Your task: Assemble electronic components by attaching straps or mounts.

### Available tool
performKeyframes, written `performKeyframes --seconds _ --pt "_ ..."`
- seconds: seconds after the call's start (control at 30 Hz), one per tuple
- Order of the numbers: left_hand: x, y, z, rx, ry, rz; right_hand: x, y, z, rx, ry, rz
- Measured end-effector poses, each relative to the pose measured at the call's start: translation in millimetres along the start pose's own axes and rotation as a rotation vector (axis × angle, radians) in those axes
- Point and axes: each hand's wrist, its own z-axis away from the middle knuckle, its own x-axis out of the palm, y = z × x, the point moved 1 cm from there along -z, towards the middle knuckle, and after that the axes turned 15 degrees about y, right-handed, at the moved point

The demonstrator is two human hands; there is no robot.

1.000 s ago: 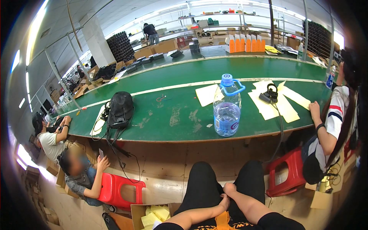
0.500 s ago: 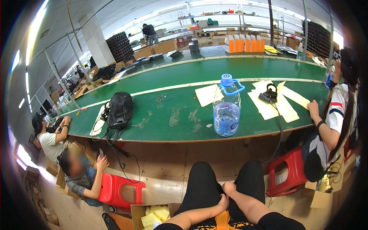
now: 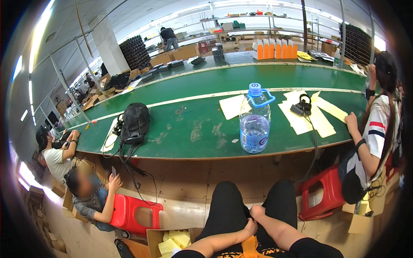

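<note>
Both my hands rest together in my lap, between thighs in black trousers (image 3: 222, 206). My right hand (image 3: 257, 212) is closed, its fingers curled in. Just below and touching it is my left hand (image 3: 250, 225), also closed. Nothing shows in either one, though the insides of the fingers are hidden. An orange strap (image 3: 249, 247) hangs close by the left wrist. On the green table ahead stands a large clear water bottle (image 3: 254, 133) with a blue cap and handle, partly filled. Neither hand touches it.
A black cap (image 3: 135, 122) with cables sits at left on the table; a small black device (image 3: 301, 106) lies on yellow sheets (image 3: 325, 124) at right. Red stools (image 3: 122, 210) flank me. A carton (image 3: 155, 243) holds yellow paper. People sit on both sides.
My hands have not visibly moved. The person at right has shifted their head and raised arm slightly.
</note>
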Motion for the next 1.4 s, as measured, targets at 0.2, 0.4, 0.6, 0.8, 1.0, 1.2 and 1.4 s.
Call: performKeyframes --seconds 0.2,0.4,0.6,0.8,1.0,1.2,1.4 --pt "5.9 0.5 -2.4 -0.037 0.013 0.017 -0.4 0.6 -0.9 -0.012 0.018 -0.005" --pt "9.9 1.9 -3.9 -0.031 0.04 0.006 3.0 1.6 -1.7 -0.063 0.064 -0.012" --pt "0.5 0.8 -0.3 -0.019 0.003 -0.029 -5.4 -2.5 0.2 -0.005 0.041 -0.018" --pt "-1.4 1.7 -1.6 0.0 -0.012 -0.092 -3.4 -0.2 -0.5 -0.007 -0.043 0.043" --pt "-0.3 0.8 -0.2 -0.027 0.013 -0.047 -0.2 0.2 0.2 -0.007 -0.011 -0.011" --pt "-3.1 1.3 -1.0 0.004 -0.027 -0.091 -11.0 -3.3 2.8 -0.011 0.019 -0.046" --pt "11.4 8.7 -8.9 0.007 -0.071 -0.175 -4.0 -3.7 1.0 -0.024 -0.012 -0.028"
